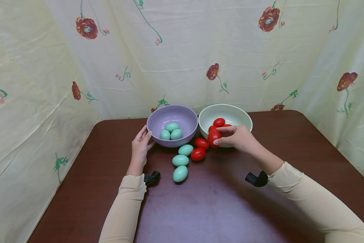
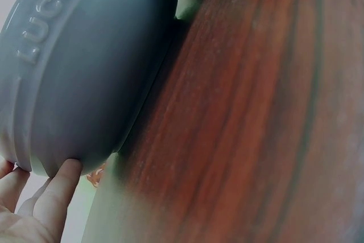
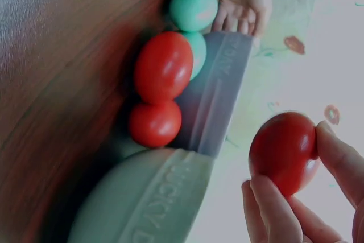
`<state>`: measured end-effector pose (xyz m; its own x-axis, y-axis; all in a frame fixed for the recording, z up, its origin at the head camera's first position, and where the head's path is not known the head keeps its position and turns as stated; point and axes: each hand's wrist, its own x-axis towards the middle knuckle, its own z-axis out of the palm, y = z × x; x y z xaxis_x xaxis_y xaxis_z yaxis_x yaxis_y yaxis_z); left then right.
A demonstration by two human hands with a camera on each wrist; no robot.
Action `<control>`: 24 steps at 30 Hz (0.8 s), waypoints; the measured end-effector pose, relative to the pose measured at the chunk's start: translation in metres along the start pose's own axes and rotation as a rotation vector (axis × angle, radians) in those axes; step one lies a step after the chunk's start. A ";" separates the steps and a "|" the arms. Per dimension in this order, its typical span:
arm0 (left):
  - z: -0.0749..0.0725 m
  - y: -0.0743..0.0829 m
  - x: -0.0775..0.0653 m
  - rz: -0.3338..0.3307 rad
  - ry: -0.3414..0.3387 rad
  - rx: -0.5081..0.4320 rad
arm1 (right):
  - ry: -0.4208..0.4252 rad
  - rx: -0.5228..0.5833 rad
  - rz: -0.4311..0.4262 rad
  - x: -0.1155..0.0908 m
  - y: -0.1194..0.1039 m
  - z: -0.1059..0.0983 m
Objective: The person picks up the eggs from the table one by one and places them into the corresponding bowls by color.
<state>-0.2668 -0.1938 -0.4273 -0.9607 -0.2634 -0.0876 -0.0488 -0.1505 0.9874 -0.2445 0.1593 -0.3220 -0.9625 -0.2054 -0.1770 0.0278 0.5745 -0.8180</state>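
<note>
A red egg (image 1: 214, 138) is pinched between the thumb and fingers of my right hand (image 1: 241, 136), in front of the pale green bowl (image 1: 238, 118). The right wrist view shows this egg (image 3: 283, 152) held by the fingertips. Red eggs (image 1: 219, 122) lie inside that bowl, partly hidden by the hand. My left hand (image 1: 140, 148) rests against the left outer side of the purple bowl (image 1: 155, 122), fingertips (image 2: 69, 168) touching its wall. Three mint green eggs (image 1: 171, 127) sit in the purple bowl.
Two red eggs (image 1: 198, 154) lie on the brown table (image 1: 224, 209) before the bowls. Three mint green eggs (image 1: 180, 160) run in a line toward the near side, just left of the red ones. A flowered curtain (image 1: 182, 57) hangs behind and beside the table.
</note>
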 end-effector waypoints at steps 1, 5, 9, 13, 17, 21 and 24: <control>0.000 0.000 0.000 -0.003 0.002 -0.002 | 0.006 0.005 -0.001 0.002 -0.001 -0.001; 0.000 0.000 0.001 -0.013 0.000 -0.004 | 0.024 0.056 0.021 0.010 -0.003 -0.003; -0.001 -0.001 0.001 -0.014 -0.006 -0.006 | 0.034 0.114 0.050 0.020 -0.006 -0.005; -0.002 -0.001 0.002 -0.010 -0.009 -0.008 | 0.060 0.112 0.047 0.032 -0.008 -0.007; -0.001 -0.001 0.001 -0.007 -0.001 -0.007 | 0.069 0.090 0.052 0.043 -0.010 -0.009; 0.000 0.000 0.000 -0.001 0.002 0.000 | 0.068 0.099 0.060 0.052 -0.009 -0.009; 0.000 0.000 -0.001 0.001 -0.006 -0.001 | 0.073 0.100 0.055 0.061 -0.008 -0.007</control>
<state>-0.2661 -0.1940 -0.4269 -0.9625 -0.2575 -0.0859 -0.0477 -0.1513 0.9873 -0.3055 0.1481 -0.3227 -0.9759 -0.1156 -0.1853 0.1038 0.5009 -0.8593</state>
